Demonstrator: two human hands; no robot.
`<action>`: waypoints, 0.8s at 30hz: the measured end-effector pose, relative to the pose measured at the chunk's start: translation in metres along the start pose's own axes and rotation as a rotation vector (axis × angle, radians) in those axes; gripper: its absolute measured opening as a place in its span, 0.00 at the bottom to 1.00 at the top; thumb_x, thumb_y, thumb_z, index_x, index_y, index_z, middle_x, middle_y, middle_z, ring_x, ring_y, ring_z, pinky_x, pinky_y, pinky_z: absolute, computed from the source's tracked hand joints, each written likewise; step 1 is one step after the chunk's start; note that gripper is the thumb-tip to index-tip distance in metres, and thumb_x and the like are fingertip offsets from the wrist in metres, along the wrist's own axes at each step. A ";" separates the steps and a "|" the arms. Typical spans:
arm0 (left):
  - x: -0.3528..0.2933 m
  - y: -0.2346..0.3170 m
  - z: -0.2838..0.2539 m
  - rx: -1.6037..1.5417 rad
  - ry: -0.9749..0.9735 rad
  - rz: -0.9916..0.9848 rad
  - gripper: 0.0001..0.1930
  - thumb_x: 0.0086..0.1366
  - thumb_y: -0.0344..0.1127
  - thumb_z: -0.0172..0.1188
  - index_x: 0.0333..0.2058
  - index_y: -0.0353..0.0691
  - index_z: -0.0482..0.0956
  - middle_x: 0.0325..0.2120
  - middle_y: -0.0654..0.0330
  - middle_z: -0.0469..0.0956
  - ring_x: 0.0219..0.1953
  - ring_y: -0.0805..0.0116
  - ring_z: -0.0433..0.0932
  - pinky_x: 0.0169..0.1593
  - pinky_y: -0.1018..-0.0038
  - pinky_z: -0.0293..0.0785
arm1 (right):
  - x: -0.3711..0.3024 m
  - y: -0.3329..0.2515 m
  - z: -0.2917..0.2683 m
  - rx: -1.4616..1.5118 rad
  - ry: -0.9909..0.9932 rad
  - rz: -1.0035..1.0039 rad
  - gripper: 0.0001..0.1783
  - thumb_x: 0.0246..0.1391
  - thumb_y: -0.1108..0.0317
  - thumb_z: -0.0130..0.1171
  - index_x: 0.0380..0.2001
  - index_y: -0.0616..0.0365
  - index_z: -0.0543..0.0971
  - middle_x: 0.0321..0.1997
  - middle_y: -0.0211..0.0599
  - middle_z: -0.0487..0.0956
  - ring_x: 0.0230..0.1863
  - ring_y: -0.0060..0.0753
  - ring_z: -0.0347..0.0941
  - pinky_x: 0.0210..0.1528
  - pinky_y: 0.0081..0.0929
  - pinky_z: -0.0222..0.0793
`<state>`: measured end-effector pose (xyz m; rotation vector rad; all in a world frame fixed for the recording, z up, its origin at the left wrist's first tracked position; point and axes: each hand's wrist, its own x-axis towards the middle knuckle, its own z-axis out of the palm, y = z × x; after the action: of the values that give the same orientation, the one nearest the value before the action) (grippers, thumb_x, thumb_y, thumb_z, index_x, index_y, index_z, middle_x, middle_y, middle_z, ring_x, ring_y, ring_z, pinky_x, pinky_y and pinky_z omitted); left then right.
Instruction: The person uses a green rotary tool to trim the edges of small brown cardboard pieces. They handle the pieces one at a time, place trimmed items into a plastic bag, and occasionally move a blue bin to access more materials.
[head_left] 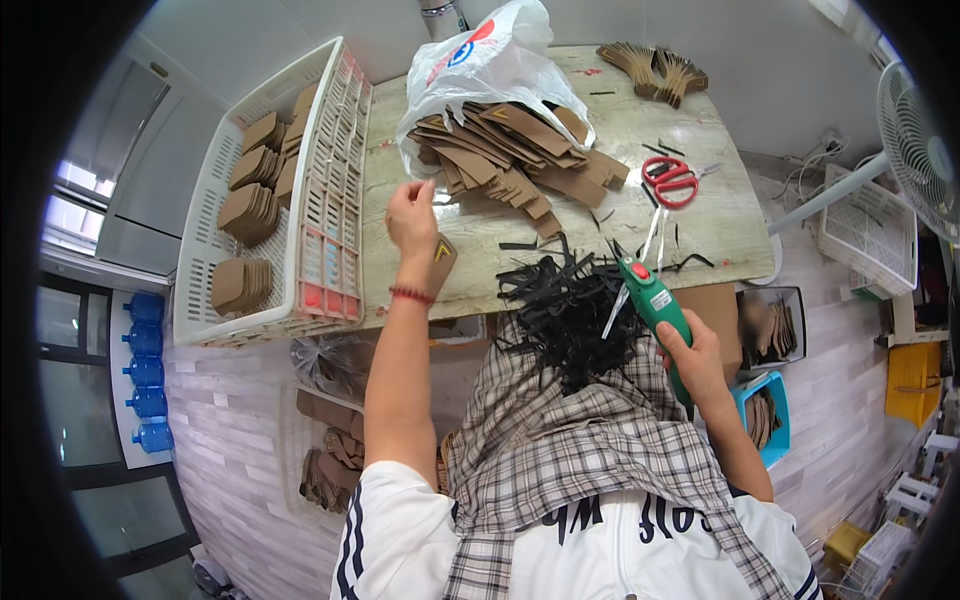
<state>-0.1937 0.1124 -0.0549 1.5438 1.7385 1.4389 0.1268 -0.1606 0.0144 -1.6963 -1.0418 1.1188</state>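
Note:
My right hand [697, 352] is wrapped round a green handheld electric cutter [652, 298] with a red button, its tip pointing up toward the table. Over the table's near edge, my left hand [410, 218] has its fingers curled together; whether anything is pinched in them cannot be made out. Beside that wrist lies a flat brown piece [441, 262] with a yellow chevron. Just beyond, many similar brown pieces [500, 150] spill from a white plastic bag [480, 75]. A tangle of black strips [575, 310] hangs from the table edge onto my checked apron [540, 420].
A white crate [330, 190] with stacked brown pieces [250, 215] stands at the left. Red-handled scissors [670, 183] and fanned brown pieces [655, 72] lie on the table [715, 150]. At the right are a fan [915, 140] and a blue bin [778, 385].

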 end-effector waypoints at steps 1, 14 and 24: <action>0.020 -0.002 0.014 -0.092 0.037 -0.094 0.12 0.55 0.37 0.67 0.30 0.33 0.80 0.24 0.59 0.79 0.26 0.71 0.75 0.33 0.74 0.71 | 0.001 -0.001 0.002 -0.009 -0.014 -0.014 0.15 0.56 0.61 0.60 0.39 0.63 0.76 0.21 0.27 0.73 0.18 0.15 0.66 0.20 0.16 0.63; 0.055 0.033 0.068 -0.666 0.353 -0.556 0.06 0.58 0.24 0.61 0.31 0.30 0.73 0.29 0.54 0.77 0.29 0.66 0.75 0.34 0.70 0.73 | 0.003 0.003 0.006 0.010 -0.028 -0.005 0.18 0.55 0.60 0.62 0.42 0.63 0.76 0.22 0.27 0.75 0.19 0.14 0.67 0.21 0.17 0.64; -0.095 0.095 0.053 -0.855 -0.154 -0.436 0.07 0.61 0.25 0.58 0.38 0.31 0.73 0.29 0.63 0.76 0.29 0.80 0.73 0.31 0.82 0.71 | 0.008 -0.020 0.018 -0.059 0.060 -0.170 0.21 0.53 0.57 0.63 0.43 0.62 0.76 0.20 0.31 0.74 0.21 0.18 0.68 0.24 0.22 0.65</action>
<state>-0.0751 0.0355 -0.0231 0.7395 1.0367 1.4805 0.1078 -0.1436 0.0263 -1.6431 -1.1677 0.9319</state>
